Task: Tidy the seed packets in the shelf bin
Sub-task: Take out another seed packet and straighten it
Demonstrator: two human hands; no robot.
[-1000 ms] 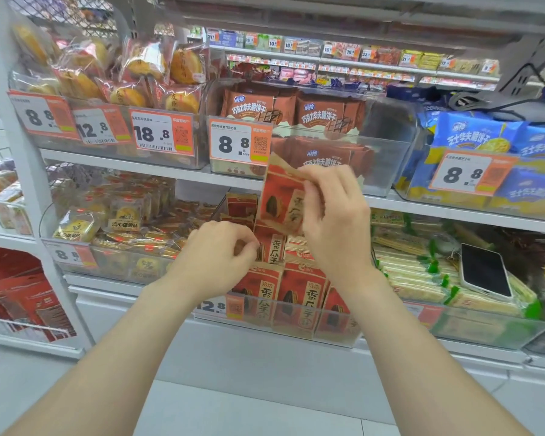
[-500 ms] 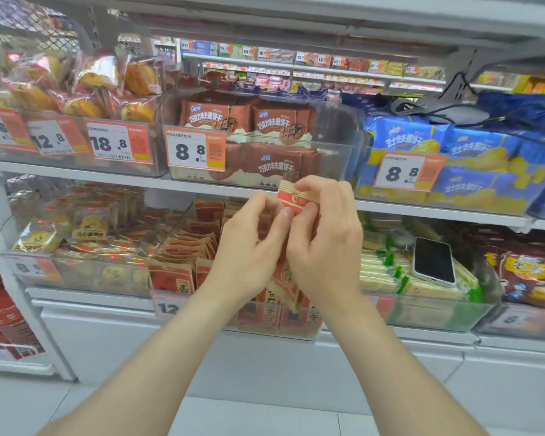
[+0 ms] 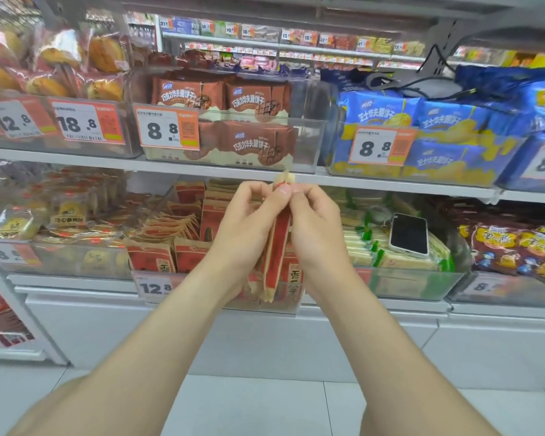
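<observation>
Moved: both hands are drawing closer together, and the seed packet (image 3: 277,247) is turning edge-on (half a second back more of its face was showing).
Hands: left hand (image 3: 249,221) and right hand (image 3: 317,228) are both pinching the packet's top edge.
Packet: hanging upright in front of the shelf bin (image 3: 290,305), where other packets (image 3: 167,228) are leaning.
Surface: white shelf (image 3: 76,157) is carrying clear bins; pale floor tiles (image 3: 249,404) are showing below.
Around: phone (image 3: 409,234) is lying on the green-and-white packs just right.
In the way: forearms are covering part of the bin's front.
</observation>
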